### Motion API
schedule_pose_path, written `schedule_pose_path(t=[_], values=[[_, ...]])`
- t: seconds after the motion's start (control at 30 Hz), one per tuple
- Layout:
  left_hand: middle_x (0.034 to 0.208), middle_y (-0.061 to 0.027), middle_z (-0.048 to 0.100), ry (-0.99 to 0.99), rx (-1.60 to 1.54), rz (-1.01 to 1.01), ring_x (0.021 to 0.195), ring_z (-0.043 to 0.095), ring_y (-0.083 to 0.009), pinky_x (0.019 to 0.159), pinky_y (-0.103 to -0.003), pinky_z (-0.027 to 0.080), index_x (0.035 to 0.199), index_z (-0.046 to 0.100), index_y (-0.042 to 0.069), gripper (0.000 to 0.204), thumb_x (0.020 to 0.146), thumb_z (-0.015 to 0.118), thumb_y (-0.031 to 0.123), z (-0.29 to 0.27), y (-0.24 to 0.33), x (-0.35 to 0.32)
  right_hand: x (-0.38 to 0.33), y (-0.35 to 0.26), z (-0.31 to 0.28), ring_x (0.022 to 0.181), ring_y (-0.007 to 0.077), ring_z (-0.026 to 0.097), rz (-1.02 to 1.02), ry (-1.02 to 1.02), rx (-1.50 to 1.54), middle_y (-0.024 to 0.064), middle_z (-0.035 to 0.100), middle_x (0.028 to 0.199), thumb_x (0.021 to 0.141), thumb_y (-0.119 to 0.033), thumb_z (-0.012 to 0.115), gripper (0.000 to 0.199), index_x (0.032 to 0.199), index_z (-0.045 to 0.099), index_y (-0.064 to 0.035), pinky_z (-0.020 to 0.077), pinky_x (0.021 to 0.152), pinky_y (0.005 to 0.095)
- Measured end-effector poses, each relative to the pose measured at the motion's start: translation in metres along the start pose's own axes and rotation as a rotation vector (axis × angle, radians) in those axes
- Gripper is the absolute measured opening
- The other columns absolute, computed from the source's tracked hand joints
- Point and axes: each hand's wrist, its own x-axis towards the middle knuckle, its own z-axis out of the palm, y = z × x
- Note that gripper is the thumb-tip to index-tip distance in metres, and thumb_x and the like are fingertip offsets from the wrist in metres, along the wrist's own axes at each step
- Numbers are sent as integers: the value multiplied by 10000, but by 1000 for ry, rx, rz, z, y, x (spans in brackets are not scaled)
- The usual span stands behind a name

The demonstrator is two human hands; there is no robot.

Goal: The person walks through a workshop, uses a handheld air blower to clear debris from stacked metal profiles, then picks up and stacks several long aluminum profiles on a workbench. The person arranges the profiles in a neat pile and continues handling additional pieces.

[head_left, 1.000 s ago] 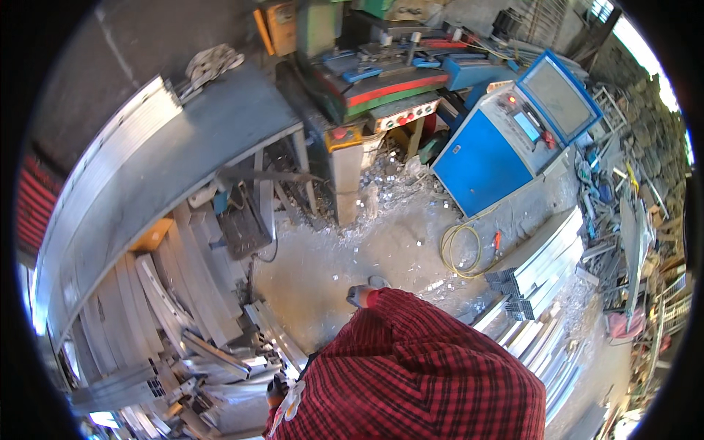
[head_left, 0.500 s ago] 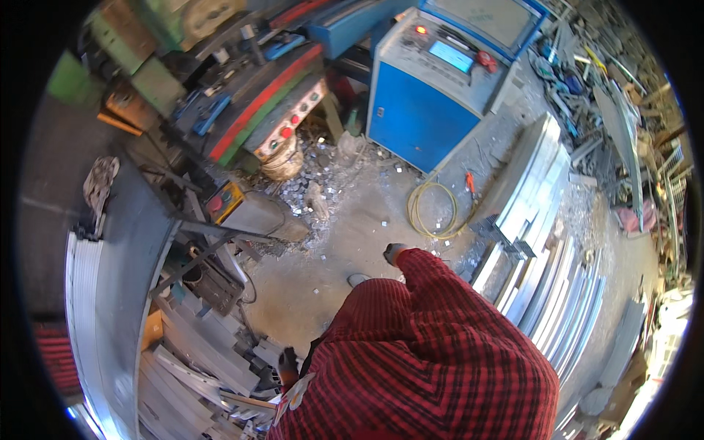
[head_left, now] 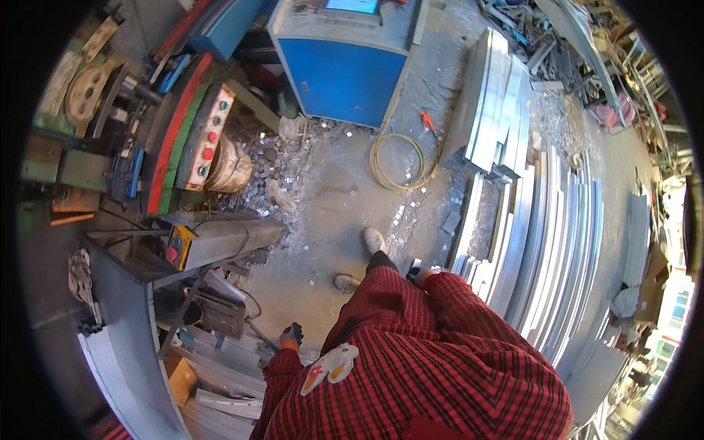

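My left hand [head_left: 292, 334], in a dark glove, hangs beside my hip with its fingers loosely apart and nothing visible in it. Below it are pale metal profiles [head_left: 220, 370] lying low on the left. In front of my right thigh is my right hand [head_left: 419, 276], also in a dark glove; the sleeve and the angle hide most of its fingers. A small white piece [head_left: 416, 263] shows at its edge, and I cannot tell whether it is held or lies on the floor. Long silvery metal profiles [head_left: 524, 242] lie nearest on the right.
Ahead stands a blue control cabinet [head_left: 334, 81]. A yellow hose coil [head_left: 402, 187] lies on the floor [head_left: 330, 213] among small metal scraps. At left are a machine with a button panel [head_left: 207, 139], a yellow switch box [head_left: 180, 246] and a grey metal table [head_left: 121, 282]. Stacked profiles [head_left: 484, 110] stand ahead right.
My view has turned to the right and shifted; the cabinet and machine now sit further left and higher. Both shoes now show. My right hand has dropped back close to my thigh.
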Motion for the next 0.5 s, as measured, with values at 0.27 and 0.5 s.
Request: schedule_pose_path(t=[0.27,0.5], values=[[833,0,665,31,91,199,635,578,-110,511,-253,404,1034,702,89,323,884,657,371,81,95,-17,31,-25,-76,1174,345,574,245,226,207,177,609,1253,861,-492,543,512,1219,621,-134,453,979,465],[879,-44,694,204,444,115,745,648,-170,640,-314,493,1051,702,87,355,881,614,386,170,147,-40,90,-23,-172,1117,382,596,219,269,271,209,630,1193,827,-482,612,505,1167,645,-111,482,941,453]])
